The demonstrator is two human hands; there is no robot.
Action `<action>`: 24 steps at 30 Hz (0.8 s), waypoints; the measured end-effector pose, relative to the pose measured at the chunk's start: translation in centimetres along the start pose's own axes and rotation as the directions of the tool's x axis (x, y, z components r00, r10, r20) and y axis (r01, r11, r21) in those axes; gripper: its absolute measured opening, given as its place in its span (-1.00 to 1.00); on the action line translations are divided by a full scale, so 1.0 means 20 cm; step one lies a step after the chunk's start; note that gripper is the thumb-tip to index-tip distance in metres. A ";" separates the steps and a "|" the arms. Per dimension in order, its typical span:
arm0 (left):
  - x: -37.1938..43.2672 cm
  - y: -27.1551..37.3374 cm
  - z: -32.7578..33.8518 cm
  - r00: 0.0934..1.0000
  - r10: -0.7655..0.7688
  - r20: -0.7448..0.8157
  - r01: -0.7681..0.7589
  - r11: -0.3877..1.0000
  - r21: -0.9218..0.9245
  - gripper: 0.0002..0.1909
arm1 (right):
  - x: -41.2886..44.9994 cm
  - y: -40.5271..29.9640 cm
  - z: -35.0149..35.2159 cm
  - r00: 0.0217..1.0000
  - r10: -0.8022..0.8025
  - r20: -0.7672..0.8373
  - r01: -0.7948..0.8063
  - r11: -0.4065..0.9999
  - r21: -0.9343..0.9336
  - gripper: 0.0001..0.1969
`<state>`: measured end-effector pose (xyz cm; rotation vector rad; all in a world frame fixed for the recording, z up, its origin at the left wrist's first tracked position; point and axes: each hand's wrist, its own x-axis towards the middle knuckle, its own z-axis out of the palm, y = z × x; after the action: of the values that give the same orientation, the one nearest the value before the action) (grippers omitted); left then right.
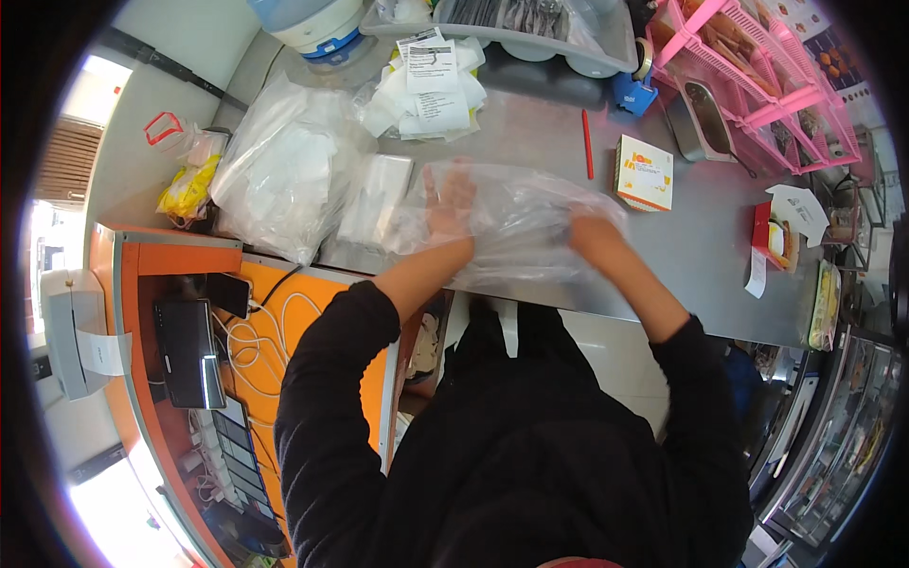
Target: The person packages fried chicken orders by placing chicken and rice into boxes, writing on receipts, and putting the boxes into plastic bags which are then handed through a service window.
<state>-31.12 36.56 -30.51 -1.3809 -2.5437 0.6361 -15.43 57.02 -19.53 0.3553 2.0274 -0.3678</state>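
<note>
A clear plastic bag [522,206] lies stretched across the steel counter before me. My left hand [449,199] shows through the film at the bag's left part, palm up with its fingers apart. At the bag's right end my right hand [593,231] is curled, with film over its fingers; whether it pinches the plastic cannot be told. Left of my left hand is a stack of flat clear bags [375,195]. Farther right stand a white and orange printed carton [644,174] and a red pen [587,144].
A large plastic sack [280,170] fills the counter's left end. Behind lie paper slips [433,85] and a grey tray [497,32]. A blue tape dispenser [634,92], a metal container [699,121], a pink rack [781,106] and a red open box [768,238] stand to the right.
</note>
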 end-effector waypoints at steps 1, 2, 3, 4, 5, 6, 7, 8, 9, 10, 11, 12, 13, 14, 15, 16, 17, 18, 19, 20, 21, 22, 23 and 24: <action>0.01 0.01 0.09 0.992 -0.003 -0.127 -0.001 1.000 -0.028 -0.37 | 0.12 0.00 0.23 0.891 -0.126 -0.437 0.063 0.986 -0.156 -0.48; 0.09 0.01 -0.03 0.990 0.023 -0.141 -0.028 0.999 -0.032 -0.37 | 0.20 0.05 0.35 0.591 -0.259 -0.764 0.028 0.953 -0.302 -0.52; 0.14 -0.01 -0.28 0.977 0.061 0.205 -0.053 0.998 -0.042 -0.36 | 0.22 0.10 0.32 0.598 -0.240 -0.765 0.018 0.958 -0.286 -0.52; 0.15 -0.01 -0.44 0.842 0.079 0.533 -0.061 0.997 -0.052 -0.36 | 0.20 0.11 0.26 0.658 -0.222 -0.719 0.091 0.972 -0.217 -0.55; 0.14 0.04 -0.49 0.845 0.073 0.531 -0.055 0.997 -0.050 -0.36 | 0.19 0.09 0.19 0.707 -0.217 -0.673 0.158 0.976 -0.149 -0.58; 0.18 0.10 -0.56 0.857 -0.014 0.516 0.037 0.999 -0.034 -0.35 | 0.22 0.09 0.19 0.677 -0.195 -0.710 0.118 0.980 -0.157 -0.57; 0.24 0.16 -0.63 0.869 -0.089 0.487 0.117 0.993 -0.027 -0.34 | 0.28 0.10 0.22 0.642 -0.156 -0.751 0.062 0.986 -0.152 -0.55; 0.25 0.21 -0.58 0.926 0.097 0.364 -0.004 0.968 -0.250 -0.33 | 0.32 0.09 0.23 0.625 -0.153 -0.765 0.020 0.983 -0.180 -0.55; 0.23 0.27 -0.49 0.946 0.246 0.211 -0.134 0.889 -0.437 -0.32 | 0.35 0.05 0.23 0.608 -0.171 -0.775 -0.008 0.975 -0.221 -0.54; 0.20 0.31 -0.44 0.974 0.182 0.133 -0.099 0.876 -0.472 -0.27 | 0.21 0.01 0.16 0.656 -0.266 -0.706 0.149 0.963 -0.224 -0.56; 0.18 0.34 -0.41 0.992 0.110 0.056 -0.067 0.860 -0.507 -0.22 | 0.06 -0.02 0.08 0.692 -0.358 -0.627 0.303 0.932 -0.198 -0.58; 0.18 0.36 -0.40 0.995 0.090 0.047 -0.055 0.864 -0.501 -0.22 | -0.06 -0.01 -0.03 0.729 -0.513 -0.454 0.491 0.853 -0.176 -0.65; 0.18 0.39 -0.39 0.999 0.022 0.022 -0.009 0.876 -0.483 -0.21 | -0.13 0.08 -0.21 0.682 -0.680 -0.269 0.690 0.721 -0.072 -0.71; 0.19 0.42 -0.39 0.999 -0.043 0.002 0.039 0.884 -0.466 -0.19 | -0.13 0.21 -0.43 0.581 -0.787 -0.206 0.813 0.573 0.104 -0.78; 0.21 0.42 -0.45 0.999 -0.048 -0.006 0.040 0.884 -0.466 -0.19 | -0.09 0.37 -0.69 0.509 -0.803 -0.311 0.860 0.461 0.217 -0.84; 0.21 0.36 -0.55 0.999 -0.031 0.038 0.046 0.857 -0.514 -0.25 | 0.04 0.49 -0.91 0.464 -0.668 -0.582 0.873 0.456 0.172 -0.89; 0.21 0.33 -0.65 0.997 0.002 0.073 0.040 0.821 -0.570 -0.30 | 0.17 0.57 -1.10 0.578 -0.050 -0.814 0.653 0.626 0.426 -0.87; 0.21 0.31 -0.72 0.998 -0.005 0.066 0.042 0.821 -0.569 -0.30 | 0.36 0.73 -1.28 0.262 0.014 -0.965 0.421 0.898 0.127 -0.73; 0.19 0.28 -0.76 0.992 0.096 0.084 0.003 0.639 -0.769 -0.36 | 0.49 0.76 -1.42 0.462 0.137 -0.876 0.300 0.905 0.300 -0.62; 0.17 0.25 -0.81 0.978 0.193 0.074 -0.010 0.402 -0.916 -0.43 | 0.66 0.77 -1.46 0.415 0.075 -0.907 0.199 0.965 0.171 -0.63; 0.18 0.16 -0.97 0.982 0.183 0.051 0.030 0.120 -0.992 -0.53 | 0.82 0.79 -1.45 0.388 0.010 -0.922 0.088 0.995 0.048 -0.64; 0.19 0.05 -1.19 0.987 0.151 0.058 0.084 -0.171 -0.982 -0.63 | 0.85 0.76 -1.46 0.412 0.019 -0.911 0.090 0.994 0.062 -0.66; 0.21 -0.01 -1.36 0.965 -0.142 -0.221 -0.201 0.142 -0.969 -0.72 | 0.85 0.78 -1.48 0.441 0.038 -0.897 0.083 0.993 0.083 -0.68; 0.23 -0.05 -1.46 0.815 -0.204 -0.542 -0.414 0.449 -0.792 -0.74 | 0.91 0.91 -1.49 0.332 -0.103 -0.938 0.121 0.990 -0.066 -0.73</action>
<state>-24.08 48.15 -4.19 -1.6147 -2.2178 -1.2242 -40.25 87.40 -24.21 0.5103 3.2588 -0.2688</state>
